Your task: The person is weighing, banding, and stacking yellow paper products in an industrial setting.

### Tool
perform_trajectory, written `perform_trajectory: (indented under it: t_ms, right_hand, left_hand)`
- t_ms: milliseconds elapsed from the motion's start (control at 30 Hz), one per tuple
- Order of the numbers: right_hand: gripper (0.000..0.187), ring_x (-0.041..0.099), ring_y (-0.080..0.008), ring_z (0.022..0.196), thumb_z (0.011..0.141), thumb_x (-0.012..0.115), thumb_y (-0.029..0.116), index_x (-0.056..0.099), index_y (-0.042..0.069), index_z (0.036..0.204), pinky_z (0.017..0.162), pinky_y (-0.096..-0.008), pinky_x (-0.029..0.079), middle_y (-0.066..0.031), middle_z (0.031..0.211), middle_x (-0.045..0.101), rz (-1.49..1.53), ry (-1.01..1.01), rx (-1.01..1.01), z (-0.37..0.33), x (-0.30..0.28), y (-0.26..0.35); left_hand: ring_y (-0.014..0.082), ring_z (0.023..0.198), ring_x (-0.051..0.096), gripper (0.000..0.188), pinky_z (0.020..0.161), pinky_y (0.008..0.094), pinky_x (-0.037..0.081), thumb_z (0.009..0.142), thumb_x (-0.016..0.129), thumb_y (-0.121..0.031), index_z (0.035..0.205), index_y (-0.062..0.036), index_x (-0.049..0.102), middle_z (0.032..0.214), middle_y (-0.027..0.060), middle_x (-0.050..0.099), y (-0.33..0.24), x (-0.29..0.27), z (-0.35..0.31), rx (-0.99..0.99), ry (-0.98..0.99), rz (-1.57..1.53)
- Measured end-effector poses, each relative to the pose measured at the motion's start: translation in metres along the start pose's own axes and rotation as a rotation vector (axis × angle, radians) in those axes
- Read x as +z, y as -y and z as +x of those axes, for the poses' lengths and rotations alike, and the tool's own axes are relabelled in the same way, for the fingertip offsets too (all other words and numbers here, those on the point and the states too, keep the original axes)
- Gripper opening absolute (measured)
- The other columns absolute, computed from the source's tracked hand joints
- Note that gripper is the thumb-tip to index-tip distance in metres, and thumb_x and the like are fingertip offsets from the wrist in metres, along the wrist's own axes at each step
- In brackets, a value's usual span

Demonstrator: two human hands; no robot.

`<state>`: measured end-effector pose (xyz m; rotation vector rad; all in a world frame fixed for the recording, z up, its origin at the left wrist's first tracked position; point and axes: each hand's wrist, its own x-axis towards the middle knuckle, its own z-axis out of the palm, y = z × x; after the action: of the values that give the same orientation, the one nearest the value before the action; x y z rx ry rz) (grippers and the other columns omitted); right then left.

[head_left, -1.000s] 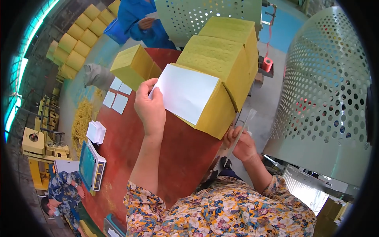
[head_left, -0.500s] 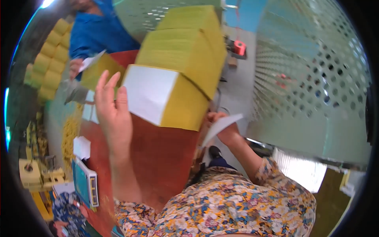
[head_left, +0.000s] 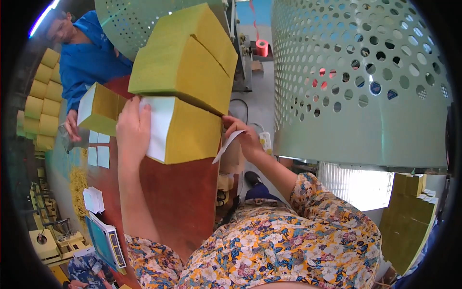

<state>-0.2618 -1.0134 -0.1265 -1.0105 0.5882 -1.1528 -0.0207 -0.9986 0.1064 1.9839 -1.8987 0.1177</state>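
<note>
A block of stacked yellow paper lies on the red tabletop, with a white sheet over its left-facing face. My left hand rests against that block's left edge, fingers stretched out and the thumb on the white sheet. At the block's right side, my right hand pinches a small white paper slip, its fingertips close to the yellow edges. Directly behind stand larger yellow paper blocks, touching or nearly touching the near one.
A co-worker in blue stands far left, one hand beside another white-faced yellow block. White slips and a teal-topped scale sit along the table's left side. A perforated green metal guard rises at right, near a red spool.
My left hand has come down onto the near block's left edge. My right hand, still holding the slip, has moved to its right side. The whole view has shifted.
</note>
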Motion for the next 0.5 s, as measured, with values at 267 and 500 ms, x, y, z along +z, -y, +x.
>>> perform_trajectory:
  t_ms: [267, 500]
  right_hand:
    - [0.014, 0.054, -0.0223, 0.119, 0.088, 0.060, 0.003, 0.068, 0.004, 0.077, 0.102, -0.0343, 0.040, -0.0123, 0.127, 0.060, -0.066, 0.171, -0.067, -0.017, -0.005, -0.002]
    - [0.007, 0.061, -0.0228, 0.108, 0.085, 0.059, 0.003, 0.065, 0.001, 0.087, 0.092, -0.0349, 0.048, -0.0117, 0.115, 0.065, 0.049, -0.007, 0.109, -0.032, -0.032, -0.029]
  left_hand:
    - [0.0414, 0.122, 0.049, 0.042, 0.105, 0.0434, 0.037, 0.098, 0.046, -0.019, 0.132, 0.0063, 0.049, 0.131, 0.0254, 0.054, 0.009, -0.022, -0.060, -0.010, 0.001, -0.054]
    - [0.0388, 0.125, 0.048, 0.044, 0.107, 0.0424, 0.035, 0.101, 0.043, -0.025, 0.131, 0.0069, 0.049, 0.134, 0.0243, 0.052, -0.016, -0.009, -0.038, 0.065, 0.057, -0.102]
